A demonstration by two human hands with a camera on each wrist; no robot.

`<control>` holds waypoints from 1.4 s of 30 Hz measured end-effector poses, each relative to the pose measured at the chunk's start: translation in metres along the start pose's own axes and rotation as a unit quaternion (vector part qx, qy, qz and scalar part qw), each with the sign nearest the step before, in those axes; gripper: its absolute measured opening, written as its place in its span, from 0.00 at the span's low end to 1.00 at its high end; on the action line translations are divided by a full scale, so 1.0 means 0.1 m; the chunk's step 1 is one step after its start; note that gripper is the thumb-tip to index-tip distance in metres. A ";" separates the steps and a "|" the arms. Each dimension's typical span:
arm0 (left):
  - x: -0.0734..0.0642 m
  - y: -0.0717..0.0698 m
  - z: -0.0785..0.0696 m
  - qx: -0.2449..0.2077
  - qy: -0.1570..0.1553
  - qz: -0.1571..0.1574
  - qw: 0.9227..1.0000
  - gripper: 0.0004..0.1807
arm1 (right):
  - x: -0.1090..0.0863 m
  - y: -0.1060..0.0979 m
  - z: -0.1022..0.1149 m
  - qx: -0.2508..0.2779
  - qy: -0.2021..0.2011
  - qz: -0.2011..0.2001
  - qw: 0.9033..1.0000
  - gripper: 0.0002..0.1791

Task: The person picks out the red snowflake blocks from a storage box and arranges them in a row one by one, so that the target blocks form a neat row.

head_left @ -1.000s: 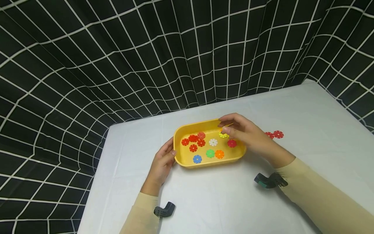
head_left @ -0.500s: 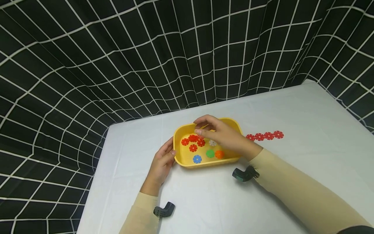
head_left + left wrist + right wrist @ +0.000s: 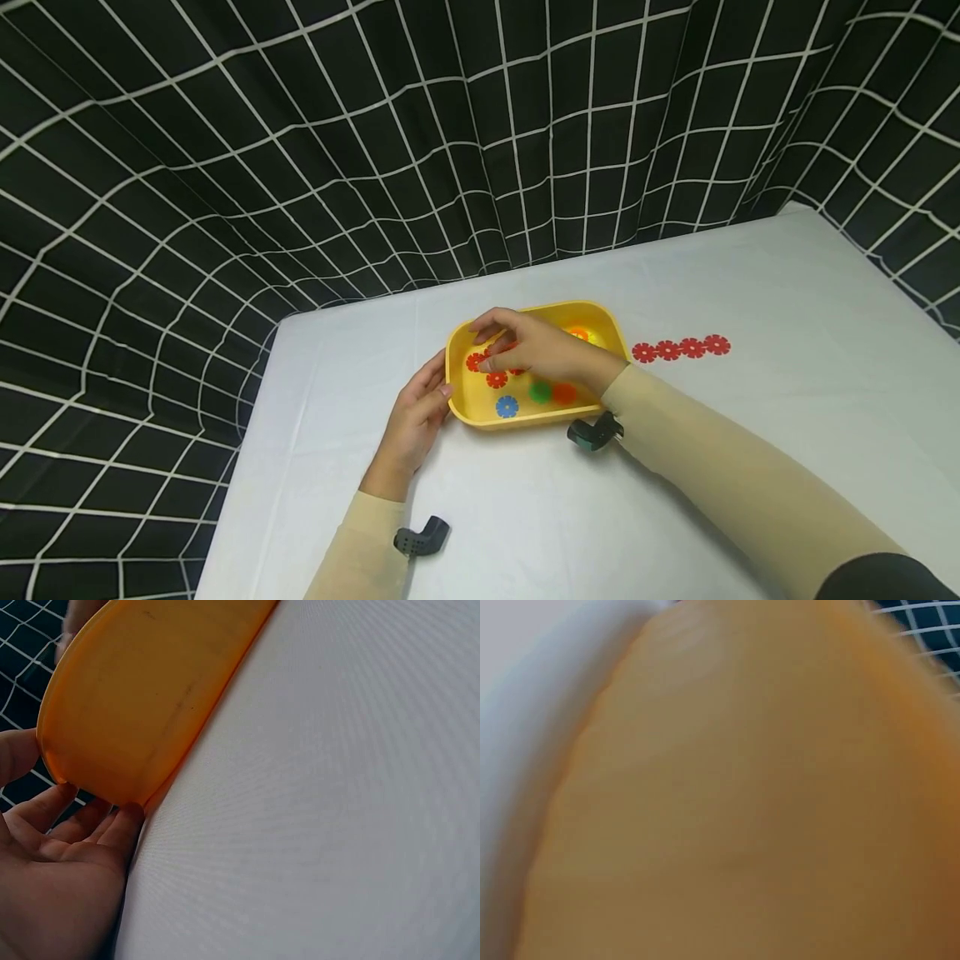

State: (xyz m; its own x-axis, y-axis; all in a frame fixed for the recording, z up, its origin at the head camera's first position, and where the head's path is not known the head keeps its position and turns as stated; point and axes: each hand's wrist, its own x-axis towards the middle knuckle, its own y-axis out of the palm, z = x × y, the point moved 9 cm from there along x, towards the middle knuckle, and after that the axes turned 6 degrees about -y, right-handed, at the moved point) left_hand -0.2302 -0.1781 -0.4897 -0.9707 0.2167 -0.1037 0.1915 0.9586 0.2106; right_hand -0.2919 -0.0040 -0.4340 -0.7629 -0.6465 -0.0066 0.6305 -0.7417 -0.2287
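A yellow plastic tray (image 3: 468,408) stands on the table with notched plastic discs lying inside it. My left hand (image 3: 417,408) holds the tray's left end, its thumb at the rim and its fingers against the outer wall; in the left wrist view the fingertips (image 3: 129,814) meet that wall. Over the tray's left half reaches my right hand (image 3: 528,346), thumb and fingers apart above the red discs (image 3: 497,380), partly hiding them. A blue disc (image 3: 507,407), a green disc (image 3: 540,392) and an orange disc (image 3: 565,393) lie nearer the front. The tray's wall fills the blurred right wrist view.
To the right of the tray, several red discs (image 3: 680,348) form a row on the white tablecloth (image 3: 525,500). A black curtain with a white grid (image 3: 525,167) rises behind the table. A dark device is strapped near each wrist.
My right hand has moved left across the tray, from its right end to above the red discs. More of the red row outside has come into view. The left hand stays put.
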 end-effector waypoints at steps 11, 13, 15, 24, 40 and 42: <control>0.01 -0.01 0.01 0.003 0.005 0.000 1.000 0.32 | 0.09 0.12 -0.28 -0.099 0.019 0.051 0.994 0.23; 0.01 -0.01 0.01 0.005 0.004 -0.001 1.000 0.32 | 0.09 0.14 -0.30 -0.125 0.018 0.055 0.990 0.22; 0.01 -0.01 0.02 0.006 0.003 -0.002 1.000 0.32 | 0.10 0.16 -0.31 -0.150 0.017 0.056 0.987 0.21; 0.00 0.00 0.02 0.011 0.002 0.001 1.000 0.32 | 0.10 0.19 -0.29 -0.228 0.011 0.059 0.972 0.16; 0.00 0.00 0.01 0.008 0.003 0.002 1.000 0.33 | 0.09 0.17 -0.23 -0.229 -0.012 0.046 0.972 0.14; 0.00 0.00 0.01 0.006 0.003 0.001 1.000 0.33 | 0.09 0.16 -0.21 -0.213 -0.018 0.037 0.976 0.12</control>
State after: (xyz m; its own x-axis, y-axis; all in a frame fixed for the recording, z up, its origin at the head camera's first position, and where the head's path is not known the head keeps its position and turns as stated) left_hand -0.2298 -0.1777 -0.4907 -0.9710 0.2181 -0.0978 0.1955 0.9601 0.1998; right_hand -0.2919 -0.0179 -0.4585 -0.7070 -0.7071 -0.0063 0.5617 -0.5561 -0.6126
